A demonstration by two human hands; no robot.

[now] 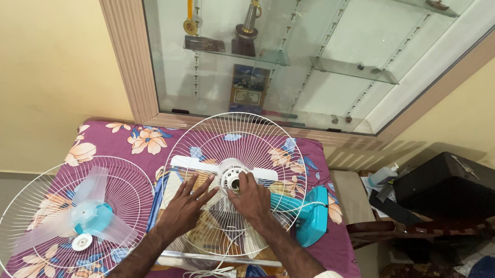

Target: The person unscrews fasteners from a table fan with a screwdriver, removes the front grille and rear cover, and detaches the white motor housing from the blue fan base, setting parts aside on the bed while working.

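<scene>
On the purple flowered cloth (117, 140) a table fan lies on its back, its white wire rear guard (235, 183) facing up and filling the middle of the view. The right hand (250, 198) sits just at 5 o'clock of the white motor hub (233, 178), its fingertips closed around the small shaft end at the hub's centre; the grip looks pinched on that part, though the fingers hide exactly how it is held. The left hand (186, 203) lies flat at 8 o'clock of the hub, fingers spread and pressing on the guard wires, grasping nothing.

The fan's teal base (314, 216) juts out at 3 o'clock of the guard, touching the cloth near its right edge. A white cord (209, 273) is coiled at 6 o'clock, just beside the person's forearms.

At 9 o'clock, near but apart from the rear guard, a second white wire guard (23, 223) lies on the cloth with the pale translucent blade set (88, 215) resting in it, and a small white round cap (82, 241) sits on the wires beside the blade hub.

At 12 o'clock a glass-fronted cabinet (319, 58) stands against the wall. At 3 o'clock, well apart, a black case (454, 186) rests beside the bed.
</scene>
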